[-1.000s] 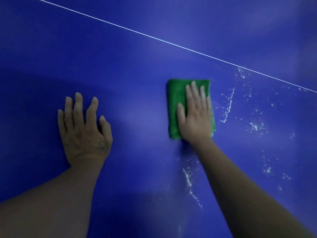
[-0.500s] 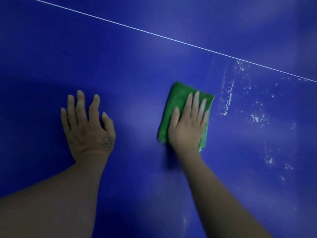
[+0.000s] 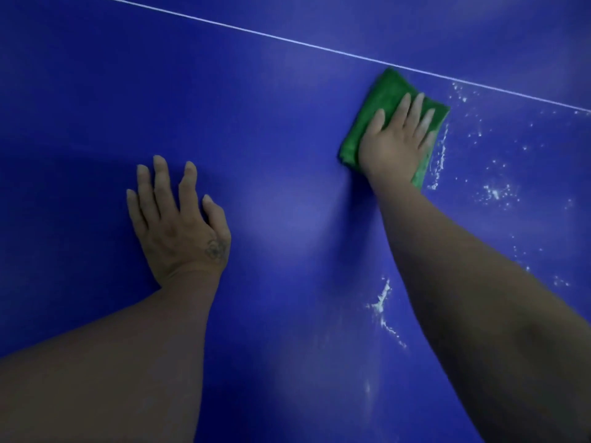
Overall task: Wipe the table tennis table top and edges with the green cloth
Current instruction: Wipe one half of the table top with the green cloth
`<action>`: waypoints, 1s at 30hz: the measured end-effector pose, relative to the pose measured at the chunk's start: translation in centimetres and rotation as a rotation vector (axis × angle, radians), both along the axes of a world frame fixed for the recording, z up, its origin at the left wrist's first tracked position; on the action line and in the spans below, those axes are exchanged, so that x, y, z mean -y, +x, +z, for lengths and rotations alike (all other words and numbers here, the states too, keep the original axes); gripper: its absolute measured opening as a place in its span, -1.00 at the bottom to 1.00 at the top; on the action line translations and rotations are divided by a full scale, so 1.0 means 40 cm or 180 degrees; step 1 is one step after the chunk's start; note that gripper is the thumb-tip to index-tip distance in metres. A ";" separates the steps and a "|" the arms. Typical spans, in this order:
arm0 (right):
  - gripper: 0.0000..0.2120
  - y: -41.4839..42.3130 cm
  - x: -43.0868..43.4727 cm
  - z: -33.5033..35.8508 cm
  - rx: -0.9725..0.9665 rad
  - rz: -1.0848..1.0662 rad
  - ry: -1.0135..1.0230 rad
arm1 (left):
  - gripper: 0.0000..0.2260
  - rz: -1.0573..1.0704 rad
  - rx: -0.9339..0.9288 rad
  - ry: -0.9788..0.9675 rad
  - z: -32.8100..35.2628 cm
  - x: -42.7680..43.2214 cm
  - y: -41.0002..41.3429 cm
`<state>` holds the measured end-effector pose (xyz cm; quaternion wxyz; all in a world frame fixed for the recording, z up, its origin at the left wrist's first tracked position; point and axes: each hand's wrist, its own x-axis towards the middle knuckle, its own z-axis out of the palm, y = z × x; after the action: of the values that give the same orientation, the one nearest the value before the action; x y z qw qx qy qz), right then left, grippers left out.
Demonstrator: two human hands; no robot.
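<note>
Evidently we are only partway through: our right hand [image 3: 396,145] is pressing flat, fingers straight and spread, on the green cloth [image 3: 380,94], which is lying on the bench [image 3: 256,123] just on our side of the white line [image 3: 287,41], its far corner almost touching it. Our left hand [image 3: 179,225] is resting open and empty, well short of that line. White specks [image 3: 495,191] further right along the line and a streak [image 3: 382,298] nearer us are awaiting wiping; no edges are showing.
</note>
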<state>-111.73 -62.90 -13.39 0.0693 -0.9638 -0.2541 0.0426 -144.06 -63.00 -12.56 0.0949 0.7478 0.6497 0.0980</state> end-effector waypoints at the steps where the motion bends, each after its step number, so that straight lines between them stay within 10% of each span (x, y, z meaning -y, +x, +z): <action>1: -0.33 -0.007 -0.017 0.003 -0.0006 -0.0053 -0.0014 | -0.50 -0.0002 -0.0007 0.0006 -0.002 0.000 0.000; 9: -0.37 -0.413 0.308 0.012 0.0166 0.1314 0.0102 | -0.49 -0.0023 0.0021 0.0022 -0.009 0.003 -0.003; 14: -0.38 -0.306 0.558 0.033 0.0069 0.2300 -0.0143 | -0.50 -0.0028 -0.0002 -0.0015 -0.005 0.002 -0.007; 25: -0.31 -0.203 0.275 0.020 0.0165 0.0677 -0.0282 | -0.47 -0.0070 -0.0084 -0.0050 -0.011 0.001 -0.010; 30: -0.37 -0.502 0.480 0.010 0.0144 0.1480 -0.0073 | -0.47 -0.0066 -0.0092 -0.0052 -0.014 0.004 -0.010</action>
<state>-131.81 -82.11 -13.00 0.0410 -0.8808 -0.4702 0.0387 -144.47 -63.15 -13.12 0.0926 0.7551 0.6440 0.0808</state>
